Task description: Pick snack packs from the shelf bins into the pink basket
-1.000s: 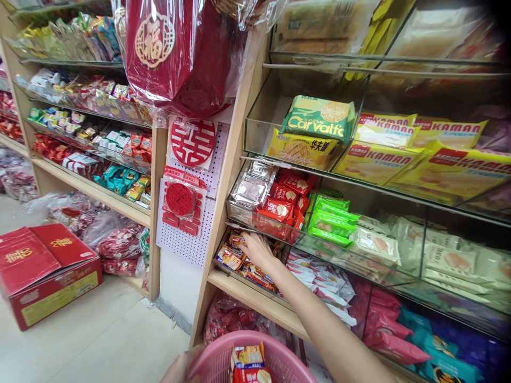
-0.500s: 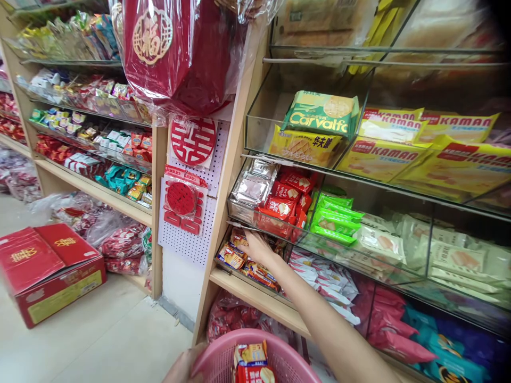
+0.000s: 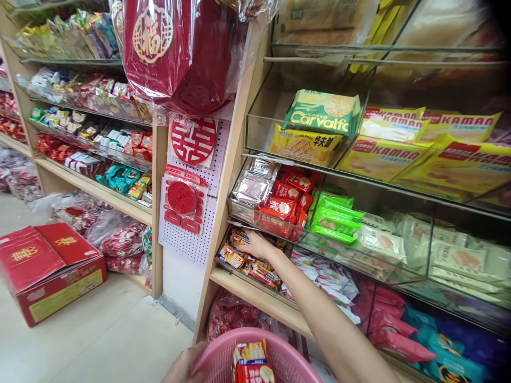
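Head view, right hand (image 3: 257, 246) fingertips hidden among snack packets (image 3: 255, 268)

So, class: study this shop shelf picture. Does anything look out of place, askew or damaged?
One thing stands out: a green Carvalfc biscuit pack lies tilted on top of a yellow biscuit pack, in a clear bin otherwise mostly bare. Nothing looks spilled or torn. The right hand rests among small orange snack packets; the left hand holds the pink plastic basket.

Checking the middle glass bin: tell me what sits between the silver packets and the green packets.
In the head view, a pile of red packets lies between the silver packets and the green packets.
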{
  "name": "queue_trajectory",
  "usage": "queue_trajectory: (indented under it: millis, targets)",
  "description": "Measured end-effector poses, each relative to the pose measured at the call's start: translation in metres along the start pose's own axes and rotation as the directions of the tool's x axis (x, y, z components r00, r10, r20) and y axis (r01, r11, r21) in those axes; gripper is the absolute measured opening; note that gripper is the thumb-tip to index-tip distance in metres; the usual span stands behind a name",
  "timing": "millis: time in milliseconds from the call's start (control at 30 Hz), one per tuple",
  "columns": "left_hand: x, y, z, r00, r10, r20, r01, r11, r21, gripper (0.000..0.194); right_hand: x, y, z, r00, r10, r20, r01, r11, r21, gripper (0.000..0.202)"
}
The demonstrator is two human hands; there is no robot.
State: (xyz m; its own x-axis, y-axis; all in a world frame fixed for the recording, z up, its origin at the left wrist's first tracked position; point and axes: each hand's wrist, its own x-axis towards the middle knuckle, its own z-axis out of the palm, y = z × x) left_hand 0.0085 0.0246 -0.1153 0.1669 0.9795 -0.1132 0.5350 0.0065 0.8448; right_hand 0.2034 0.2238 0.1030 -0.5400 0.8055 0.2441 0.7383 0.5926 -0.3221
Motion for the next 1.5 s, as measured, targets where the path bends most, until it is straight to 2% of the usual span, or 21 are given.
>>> queue_trajectory:
  millis: [200, 300, 400, 600, 767, 867, 933, 967, 1000, 1067, 1100, 1167, 1200, 1267, 1333, 1400, 1500]
  targets:
    - [0.006, -0.010, 0.005, 0.999, -0.027, -0.020, 0.027, 1.000, 0.004, 0.059, -0.003, 0.003, -0.002, 0.999, 0.005, -0.042, -0.005, 1.000, -0.020, 0.060]
    - [0.007, -0.007, 0.006, 0.999, -0.043, -0.016, 0.044, 0.999, 0.032, 0.059, -0.009, 0.000, -0.005, 0.998, 0.021, -0.060, -0.026, 0.997, -0.077, 0.056]
    - [0.004, 0.003, 0.002, 0.998, -0.060, 0.004, 0.060, 0.997, 0.045, 0.059, -0.019, -0.004, -0.008, 0.996, 0.035, -0.084, -0.048, 0.987, -0.155, 0.054]
    - [-0.008, 0.036, -0.012, 1.000, -0.006, 0.009, 0.006, 1.000, -0.010, 0.055, -0.055, -0.017, -0.007, 0.993, -0.007, -0.119, -0.031, 0.948, -0.316, 0.060]
    - [-0.011, 0.049, -0.015, 0.998, 0.005, 0.058, -0.006, 1.000, 0.008, 0.052, -0.102, -0.034, -0.023, 0.966, -0.175, -0.188, 0.071, 0.885, -0.459, 0.071]
    - [-0.009, 0.049, -0.015, 0.998, 0.033, 0.059, -0.034, 0.999, 0.011, 0.049, -0.143, -0.041, -0.032, 0.918, -0.200, -0.342, 0.069, 0.931, -0.360, 0.072]
    - [-0.008, 0.049, -0.015, 0.992, 0.086, 0.090, -0.085, 0.996, -0.017, 0.046, -0.177, -0.043, -0.029, 0.887, -0.066, -0.456, 0.000, 0.990, -0.143, 0.067]
    - [-0.007, 0.049, -0.015, 0.989, 0.105, 0.108, -0.103, 0.994, -0.030, 0.045, -0.195, -0.043, -0.024, 0.872, 0.071, -0.484, -0.073, 0.997, 0.015, 0.064]
    - [-0.007, 0.049, -0.016, 0.986, 0.118, 0.121, -0.114, 0.993, -0.039, 0.044, -0.213, -0.042, -0.017, 0.845, 0.236, -0.479, -0.166, 0.969, 0.185, 0.062]
    - [-0.007, 0.048, -0.016, 0.984, 0.122, 0.128, -0.117, 0.992, -0.043, 0.042, -0.249, -0.037, 0.004, 0.758, 0.549, -0.352, -0.340, 0.793, 0.505, 0.061]
    - [-0.007, 0.047, -0.016, 0.984, 0.123, 0.130, -0.118, 0.992, -0.043, 0.040, -0.266, -0.034, 0.018, 0.717, 0.645, -0.264, -0.378, 0.678, 0.631, 0.061]
    - [-0.008, 0.046, -0.016, 0.984, 0.125, 0.129, -0.120, 0.992, -0.046, 0.039, -0.294, -0.027, 0.047, 0.647, 0.756, -0.103, -0.387, 0.441, 0.809, 0.057]
    - [-0.008, 0.045, -0.016, 0.983, 0.127, 0.129, -0.121, 0.991, -0.047, 0.039, -0.306, -0.024, 0.061, 0.624, 0.781, -0.012, -0.393, 0.327, 0.859, 0.055]
    - [-0.008, 0.047, -0.016, 0.982, 0.128, 0.136, -0.123, 0.991, -0.045, 0.039, -0.322, -0.019, 0.085, 0.540, 0.835, 0.103, -0.365, 0.122, 0.923, 0.055]
    - [-0.009, 0.050, -0.016, 0.980, 0.135, 0.146, -0.129, 0.991, -0.044, 0.040, -0.329, -0.017, 0.102, 0.519, 0.831, 0.201, -0.342, -0.014, 0.940, 0.057]
    - [-0.009, 0.055, -0.016, 0.978, 0.140, 0.153, -0.135, 0.990, -0.043, 0.040, -0.329, -0.016, 0.109, 0.528, 0.809, 0.259, -0.339, -0.079, 0.937, 0.057]
    - [-0.011, 0.060, -0.016, 0.979, 0.139, 0.146, -0.134, 0.990, -0.044, 0.041, -0.322, -0.016, 0.108, 0.541, 0.793, 0.280, -0.343, -0.096, 0.934, 0.054]
